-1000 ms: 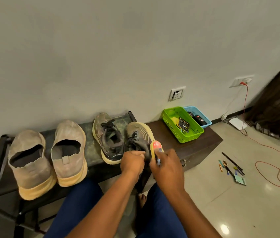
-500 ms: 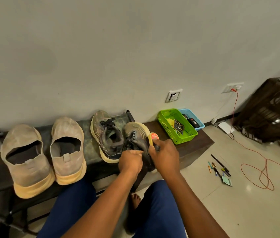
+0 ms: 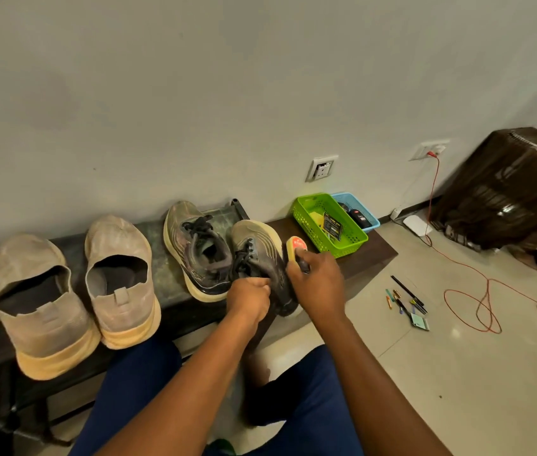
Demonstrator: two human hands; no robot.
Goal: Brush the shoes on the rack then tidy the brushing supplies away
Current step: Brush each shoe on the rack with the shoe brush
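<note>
Left hand [image 3: 250, 299] grips the heel end of the dark laced shoe [image 3: 260, 261], apparently steadying it tilted at the front edge of the rack [image 3: 175, 301] so its side faces the brush. Right hand [image 3: 318, 283] is curled round the brush [image 3: 295, 248], held against that side. Red label on the brush: illegible. Card in the green basket [image 3: 343, 245]: print too small to read.
</note>
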